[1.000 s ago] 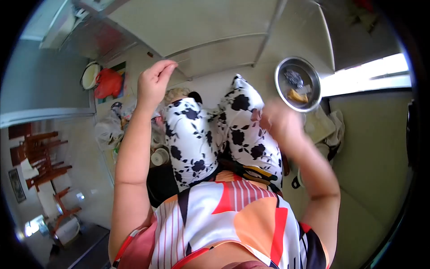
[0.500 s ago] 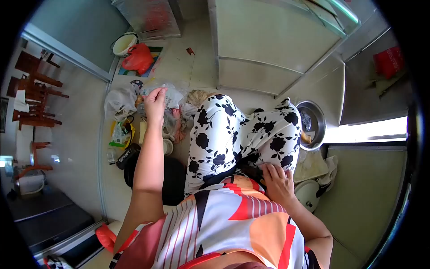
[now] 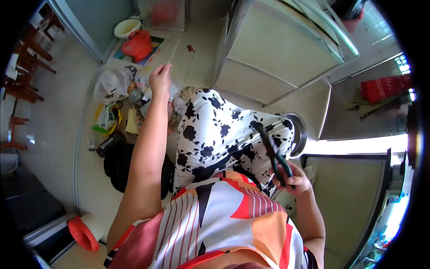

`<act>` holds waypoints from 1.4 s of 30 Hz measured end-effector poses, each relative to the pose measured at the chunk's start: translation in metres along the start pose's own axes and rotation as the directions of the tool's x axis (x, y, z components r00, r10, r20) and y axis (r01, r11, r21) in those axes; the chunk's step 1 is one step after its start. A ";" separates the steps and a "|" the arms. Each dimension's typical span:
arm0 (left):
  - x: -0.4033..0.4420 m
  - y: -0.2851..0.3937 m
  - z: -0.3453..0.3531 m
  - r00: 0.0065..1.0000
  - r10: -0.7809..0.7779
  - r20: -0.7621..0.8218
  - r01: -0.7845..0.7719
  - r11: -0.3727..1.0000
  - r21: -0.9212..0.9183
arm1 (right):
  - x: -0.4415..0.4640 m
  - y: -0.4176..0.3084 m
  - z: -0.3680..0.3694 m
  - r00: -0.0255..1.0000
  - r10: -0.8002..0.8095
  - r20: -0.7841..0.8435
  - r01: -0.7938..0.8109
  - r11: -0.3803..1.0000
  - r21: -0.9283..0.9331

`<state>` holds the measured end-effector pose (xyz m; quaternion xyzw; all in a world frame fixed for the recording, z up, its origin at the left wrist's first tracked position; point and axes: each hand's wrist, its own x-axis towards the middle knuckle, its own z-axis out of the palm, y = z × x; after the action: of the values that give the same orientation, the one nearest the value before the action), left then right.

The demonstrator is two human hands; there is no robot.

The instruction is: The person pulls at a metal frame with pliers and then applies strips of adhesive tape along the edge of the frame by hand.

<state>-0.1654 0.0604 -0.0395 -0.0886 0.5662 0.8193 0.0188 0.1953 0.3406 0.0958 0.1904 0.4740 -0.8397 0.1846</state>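
Head: left hand (image 3: 160, 81) holds wire (image 3: 174, 52); right hand (image 3: 296, 180), pliers (image 3: 270, 150).

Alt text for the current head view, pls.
A person's right hand holds a dark pliers-like tool over the lap, while the raised left hand pinches thin, wire-like strands. A metal basin sits beyond the right knee; a red bag lies at upper left.

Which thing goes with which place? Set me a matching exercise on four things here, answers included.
1. Dark hand tool with teal handles
2. Thin pale strand
3. Red plastic bag
4. Round silver metal basin

A. beside the cream-coloured bucket
B. in the right hand
C. partly hidden behind the patterned trousers
D. held by the left hand

1-B, 2-D, 3-A, 4-C
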 end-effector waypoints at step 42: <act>0.061 -0.007 0.212 0.927 0.182 0.328 -0.206 0.978 0.040 | 0.328 -0.024 -0.019 0.952 0.196 -0.235 -0.273 0.889 -0.368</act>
<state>-0.2504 0.2558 0.0163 0.1040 0.5913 0.7990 0.0332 -0.0961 0.3264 -0.0582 0.2850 0.6228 -0.6755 0.2732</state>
